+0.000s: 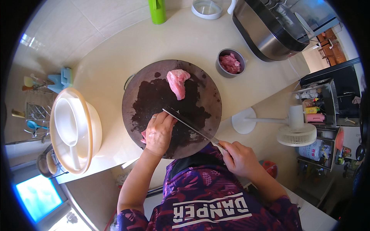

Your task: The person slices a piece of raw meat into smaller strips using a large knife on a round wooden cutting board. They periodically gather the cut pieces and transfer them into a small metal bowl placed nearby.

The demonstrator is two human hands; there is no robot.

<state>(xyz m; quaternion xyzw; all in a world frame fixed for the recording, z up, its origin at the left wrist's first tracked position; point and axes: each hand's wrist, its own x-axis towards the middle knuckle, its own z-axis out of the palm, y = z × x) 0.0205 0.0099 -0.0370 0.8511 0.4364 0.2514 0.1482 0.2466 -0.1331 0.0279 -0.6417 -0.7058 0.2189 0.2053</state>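
Note:
A round, dark cutting board [134, 101] lies in front of me, its middle wet and stained. My right hand [238, 157] grips the handle of a kitchen knife [192, 127], whose blade slants across the board to the upper left. Close against the blade near its tip are the bent fingers of my left hand [159, 132]; whatever is under them is hidden. A bit of raw meat [143, 137] shows beside the left hand at the board's lower left. Farther back on the board rests a larger pink piece of raw meat [177, 82], apart from both hands.
A grey metal bowl [218, 67] of cut meat [230, 63] stands behind the board, to the right. At left sits a large basin [95, 130] with a white ladle-like scoop [70, 121] inside. Beyond are a steel appliance [257, 34], green flask [157, 13] and white fan [297, 134].

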